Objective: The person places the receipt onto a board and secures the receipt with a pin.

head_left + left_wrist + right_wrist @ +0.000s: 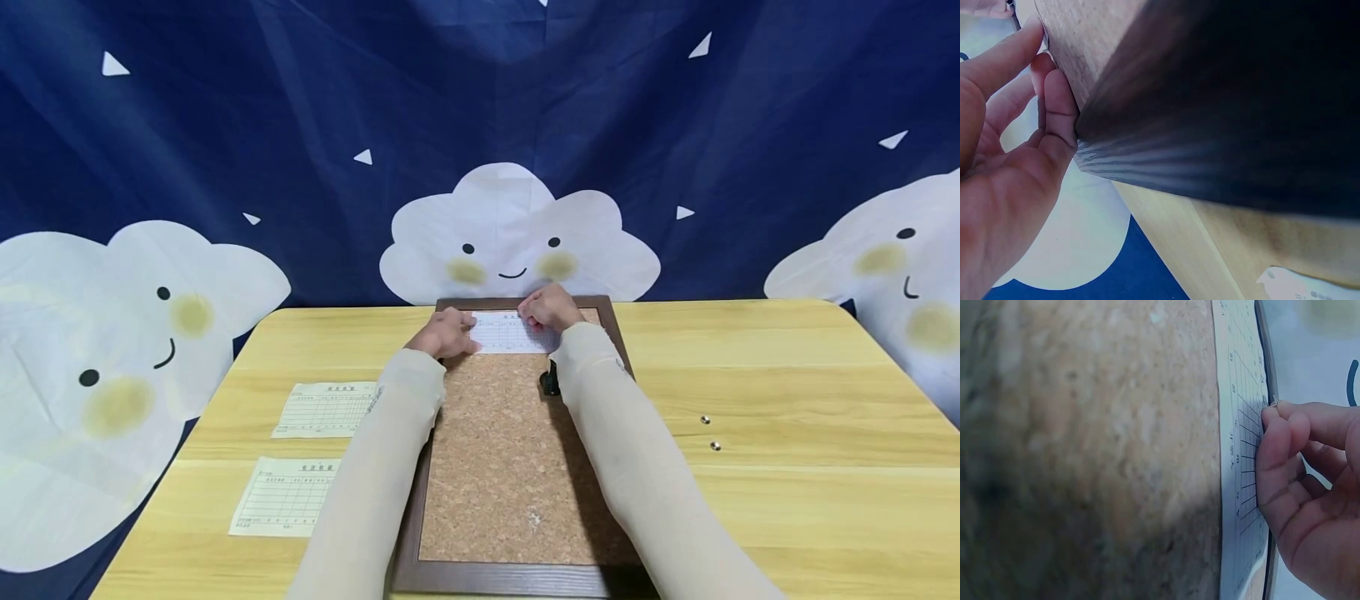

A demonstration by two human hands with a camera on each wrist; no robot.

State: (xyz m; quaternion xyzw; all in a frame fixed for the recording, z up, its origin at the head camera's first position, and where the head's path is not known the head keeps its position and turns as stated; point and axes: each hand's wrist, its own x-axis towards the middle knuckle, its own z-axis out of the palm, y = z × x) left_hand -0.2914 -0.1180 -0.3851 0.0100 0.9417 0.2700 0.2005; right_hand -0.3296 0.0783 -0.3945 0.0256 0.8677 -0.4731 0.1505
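Note:
A printed paper slip [504,337] lies across the top of a brown-framed corkboard [502,467]. My left hand [442,333] rests at the slip's left edge, thumb and fingertips touching paper and cork with nothing gripped. Seen from the left wrist, its fingers [1013,56] reach over the board's frame. At the slip's upper edge, right of its middle, my right hand [552,307] pinches a small silver thumbtack [1274,402] between thumb and forefinger. Its other fingers curl against the paper in the right wrist view.
Two more printed slips [327,410] [279,497] lie left of the board, partly behind my left sleeve. Two silver thumbtacks [705,419] [716,446] sit on the wooden table [810,508] at right. A blue cloud-patterned curtain [315,108] hangs behind.

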